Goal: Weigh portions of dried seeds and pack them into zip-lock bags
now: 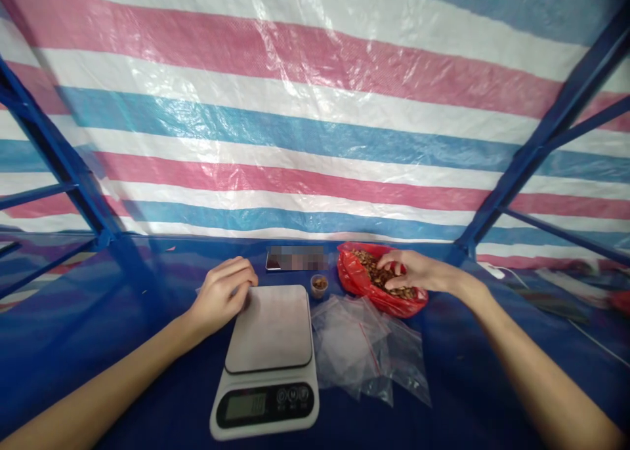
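Reaching in from the right, the right hand (pixel 412 271) is being held palm-down over a heap of small brown pieces (pixel 378 274), its fingers (pixel 390 260) being kept slightly apart and curved down onto the heap; whether any pieces are being pinched between them cannot be told. The heap is being contained by a crumpled red plastic bag (pixel 352 274), which is being left open directly beneath that hand. The left hand (pixel 222 296) is being held loosely curled, knuckles up and fingers together, at the back left corner of a flat white digital kitchen scale (pixel 268 328); whether anything is being held inside the curl cannot be told. The scale's display is being shown too blurred to read. A small round clear cup (pixel 319 286) containing brown pieces is being kept just beside the scale, between its platform and the red bag. A loose pile of clear plastic bags (pixel 367 348) is being left right of the scale, near the red bag. A black smartphone (pixel 272 261), partly blurred out, is being left behind the scale. Everything is being supported by a deep blue sheet-covered surface (pixel 123 365), while a pink, white and blue striped tarpaulin (pixel 315 142) is being stretched behind it across blue metal struts (pixel 556 142).
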Demonstrator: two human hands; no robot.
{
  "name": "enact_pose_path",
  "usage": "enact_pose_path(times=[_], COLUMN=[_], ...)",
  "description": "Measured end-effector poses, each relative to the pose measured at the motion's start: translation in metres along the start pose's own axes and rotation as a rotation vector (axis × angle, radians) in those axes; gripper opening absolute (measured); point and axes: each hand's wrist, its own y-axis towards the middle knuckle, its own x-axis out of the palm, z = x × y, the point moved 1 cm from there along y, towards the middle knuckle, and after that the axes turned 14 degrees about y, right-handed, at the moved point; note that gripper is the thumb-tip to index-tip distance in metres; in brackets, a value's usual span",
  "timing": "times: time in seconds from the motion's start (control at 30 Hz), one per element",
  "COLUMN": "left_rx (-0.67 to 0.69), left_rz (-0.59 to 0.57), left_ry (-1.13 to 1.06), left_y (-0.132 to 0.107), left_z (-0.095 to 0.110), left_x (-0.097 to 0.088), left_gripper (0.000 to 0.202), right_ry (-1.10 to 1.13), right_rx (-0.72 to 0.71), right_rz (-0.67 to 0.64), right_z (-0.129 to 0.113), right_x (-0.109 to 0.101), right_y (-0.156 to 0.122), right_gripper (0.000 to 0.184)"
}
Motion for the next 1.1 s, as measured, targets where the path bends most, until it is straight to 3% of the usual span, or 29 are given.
enact_pose_path(times=[0.1, 0.27, 0.53, 1.1], left_rx=[0.009, 0.005, -0.044, -0.064], left_rz=[-0.009, -0.011, 0.043, 0.030], left_ry=[0.015, 0.054, 0.099, 0.084], left_y=[-0.001, -0.002, 0.000, 0.000], left_z=[0.000, -0.008, -0.024, -0.029], left_x=[0.001, -0.003, -0.012, -0.012], left_gripper=[0.032, 0.034, 0.034, 0.033], right_ry=[-0.017, -0.080, -0.106, -0.010], right_rx=[-0.124, -0.288, -0.367, -0.452], right_rz=[0.084, 0.189, 0.315, 0.542], right_z=[0.012, 0.013, 0.006, -0.003], right_x=[0.016, 0.036, 0.043, 0.050], right_y=[-0.002, 0.002, 0.004, 0.001], right_gripper=[0.038, 0.026, 0.019, 0.022])
